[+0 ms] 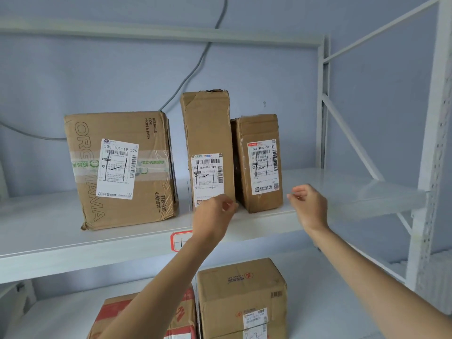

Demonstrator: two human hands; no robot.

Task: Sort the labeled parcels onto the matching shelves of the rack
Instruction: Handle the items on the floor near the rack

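Three labelled cardboard parcels stand on the white upper shelf: a large box at left, a tall narrow box in the middle, a smaller box right of it and touching it. Each white label carries hand-drawn black strokes. My left hand hovers in front of the tall box's lower edge with loosely curled fingers, holding nothing. My right hand floats just right of the smaller box, fingers relaxed, empty. A red-bordered shelf tag is partly hidden by my left forearm.
On the lower shelf sit a brown parcel with a label and a red-printed parcel left of it. White rack uprights and braces stand at right. A grey cable hangs on the blue wall behind.
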